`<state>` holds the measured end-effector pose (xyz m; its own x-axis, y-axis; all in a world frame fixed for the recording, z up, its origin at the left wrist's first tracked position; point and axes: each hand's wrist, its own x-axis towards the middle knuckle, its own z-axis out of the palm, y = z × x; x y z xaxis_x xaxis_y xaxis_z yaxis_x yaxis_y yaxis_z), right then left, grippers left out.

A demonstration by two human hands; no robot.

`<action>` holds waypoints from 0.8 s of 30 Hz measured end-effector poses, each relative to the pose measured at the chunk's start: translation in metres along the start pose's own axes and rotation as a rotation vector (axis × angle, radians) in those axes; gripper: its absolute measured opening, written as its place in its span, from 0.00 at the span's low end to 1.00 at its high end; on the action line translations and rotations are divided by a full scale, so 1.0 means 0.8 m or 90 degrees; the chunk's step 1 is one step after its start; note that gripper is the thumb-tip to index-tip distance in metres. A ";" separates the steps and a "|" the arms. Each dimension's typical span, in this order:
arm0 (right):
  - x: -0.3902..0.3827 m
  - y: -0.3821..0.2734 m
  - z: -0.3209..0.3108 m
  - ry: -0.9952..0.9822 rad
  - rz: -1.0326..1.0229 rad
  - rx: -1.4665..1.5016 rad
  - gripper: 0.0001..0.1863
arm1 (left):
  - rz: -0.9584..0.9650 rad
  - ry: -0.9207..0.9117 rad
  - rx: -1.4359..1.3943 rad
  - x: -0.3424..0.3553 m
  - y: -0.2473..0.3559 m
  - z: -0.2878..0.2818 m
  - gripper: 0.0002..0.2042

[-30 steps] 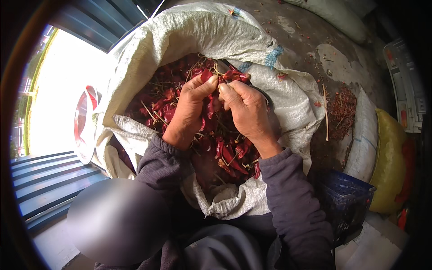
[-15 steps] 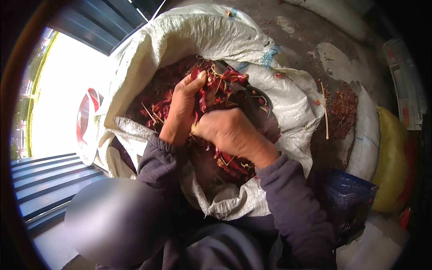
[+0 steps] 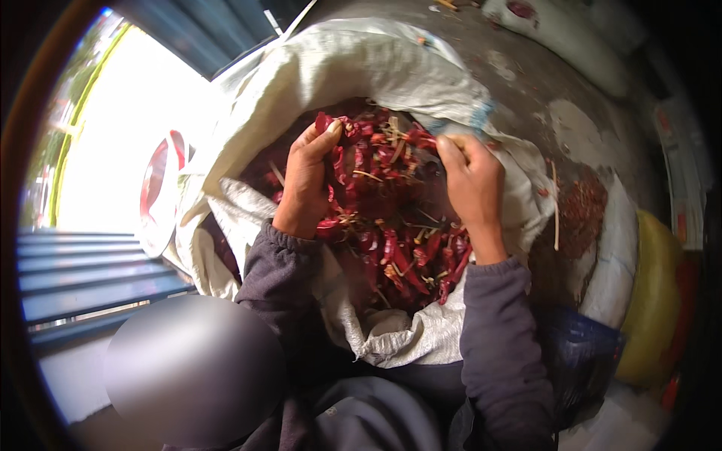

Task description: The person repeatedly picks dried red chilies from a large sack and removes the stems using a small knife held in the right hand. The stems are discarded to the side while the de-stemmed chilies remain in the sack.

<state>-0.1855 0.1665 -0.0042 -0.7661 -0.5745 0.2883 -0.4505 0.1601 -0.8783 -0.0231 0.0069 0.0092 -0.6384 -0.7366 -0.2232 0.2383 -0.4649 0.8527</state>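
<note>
A large white woven sack point(image 3: 323, 71) lies open in front of me, its rim folded outward, with many dried red chillies point(image 3: 402, 263) and pale stems inside. Over its left part, my left hand point(image 3: 304, 180) is closed on dried chillies point(image 3: 327, 122), thumb on top. To the right, my right hand point(image 3: 475, 180) pinches the end of a dried chilli point(image 3: 421, 138) between thumb and bent fingers. Between the hands more chillies show, and I cannot tell which of these hang from my grip and which lie in the sack.
Right of the sack, a blue plastic crate point(image 3: 579, 338) stands near a yellow sack point(image 3: 647, 301) and a white sack point(image 3: 611, 263). Reddish scraps point(image 3: 580, 203) and a thin stick point(image 3: 556, 207) lie on the floor. A blue corrugated panel point(image 3: 90, 270) is at left.
My right hand has moved right and away from my left, from the middle of the sack to its right side. More chillies show between the hands. The view has shifted slightly.
</note>
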 end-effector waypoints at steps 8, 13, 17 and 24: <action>-0.011 0.007 -0.003 -0.039 -0.041 -0.090 0.12 | 0.145 0.197 0.070 -0.102 0.085 -0.168 0.09; -0.018 -0.001 0.006 -0.073 -0.047 -0.115 0.12 | 0.062 0.403 0.075 -0.147 0.048 -0.380 0.06; -0.019 -0.005 0.017 -0.092 -0.051 -0.123 0.11 | -0.013 0.554 0.400 -0.139 -0.012 -0.536 0.24; -0.011 0.006 0.007 -0.070 -0.048 -0.117 0.09 | -0.034 0.499 0.895 -0.145 0.051 -0.685 0.27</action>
<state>-0.1784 0.1673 -0.0130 -0.6770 -0.6726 0.2987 -0.5882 0.2506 -0.7689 0.4618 -0.1956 -0.1893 -0.0052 -0.9980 -0.0632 -0.8799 -0.0255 0.4746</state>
